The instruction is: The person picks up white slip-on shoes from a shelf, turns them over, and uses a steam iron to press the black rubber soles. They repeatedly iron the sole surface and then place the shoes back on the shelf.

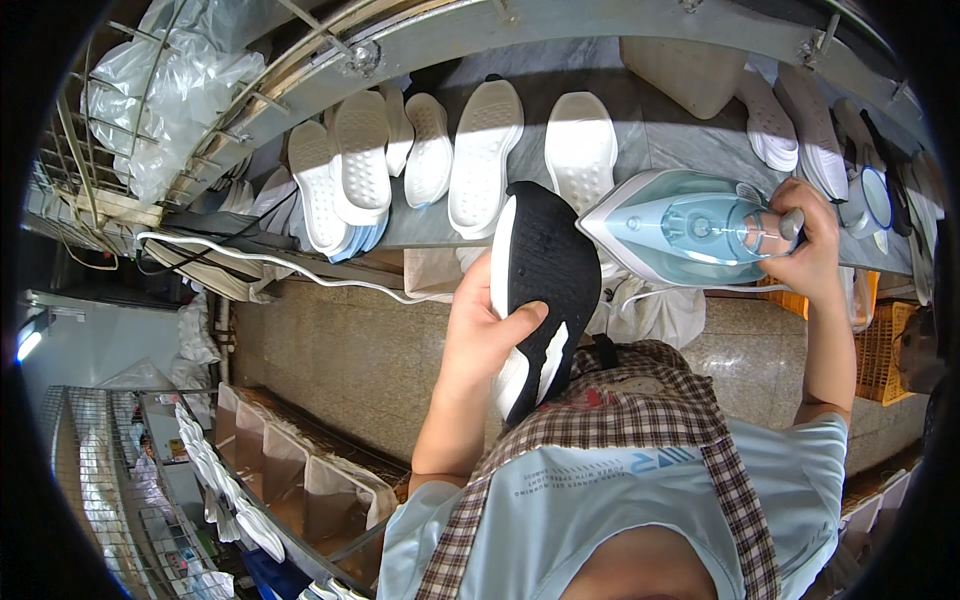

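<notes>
My left hand (470, 335) is wrapped around a black knit shoe (552, 265) with a white sole, its thumb pressed on the dark upper. The shoe is held up in front of my checked apron, at the near edge of the bench. In my right hand (812, 245) is a pale blue and white steam iron (650, 235), gripped by its handle. The iron's pointed tip faces left and meets the shoe's right edge in the picture; whether they touch I cannot tell. Its soleplate is mostly hidden.
Several white shoe soles (486, 165) lie along the grey bench (655, 135), with a white mug (866, 200) at the right. A white cord (290, 267) runs along the front. Orange crates (880, 350) and brown boxes (300, 455) stand below.
</notes>
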A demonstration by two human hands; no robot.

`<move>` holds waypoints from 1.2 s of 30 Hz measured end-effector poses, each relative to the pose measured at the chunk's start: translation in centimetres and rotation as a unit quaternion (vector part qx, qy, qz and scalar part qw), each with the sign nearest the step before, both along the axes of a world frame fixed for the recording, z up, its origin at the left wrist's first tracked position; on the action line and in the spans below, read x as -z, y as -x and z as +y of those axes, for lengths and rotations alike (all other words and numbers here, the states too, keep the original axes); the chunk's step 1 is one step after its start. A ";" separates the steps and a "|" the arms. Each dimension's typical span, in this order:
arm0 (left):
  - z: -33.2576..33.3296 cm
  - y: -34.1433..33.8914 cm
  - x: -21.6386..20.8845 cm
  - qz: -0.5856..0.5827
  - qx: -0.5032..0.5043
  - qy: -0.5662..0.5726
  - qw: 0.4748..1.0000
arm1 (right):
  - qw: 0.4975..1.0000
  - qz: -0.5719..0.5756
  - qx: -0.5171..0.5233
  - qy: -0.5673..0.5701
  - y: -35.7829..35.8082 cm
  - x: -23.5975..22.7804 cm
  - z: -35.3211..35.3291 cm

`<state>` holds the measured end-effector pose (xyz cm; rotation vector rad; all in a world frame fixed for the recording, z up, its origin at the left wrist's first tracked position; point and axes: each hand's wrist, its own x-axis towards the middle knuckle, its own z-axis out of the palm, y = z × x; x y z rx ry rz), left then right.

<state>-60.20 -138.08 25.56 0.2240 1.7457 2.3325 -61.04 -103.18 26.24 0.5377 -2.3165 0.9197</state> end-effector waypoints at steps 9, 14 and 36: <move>-0.2 -0.6 -0.2 0.009 0.003 0.033 0.999 | 0.997 0.026 -0.024 -0.075 0.0 -1.5 -1.7; -0.2 -0.9 -0.1 0.007 -0.008 0.050 0.999 | 0.997 0.024 -0.020 -0.077 0.0 -1.5 -1.9; 0.1 -1.7 0.4 0.001 -0.005 0.075 0.997 | 0.994 0.025 -0.010 -0.104 -0.8 -2.0 -1.6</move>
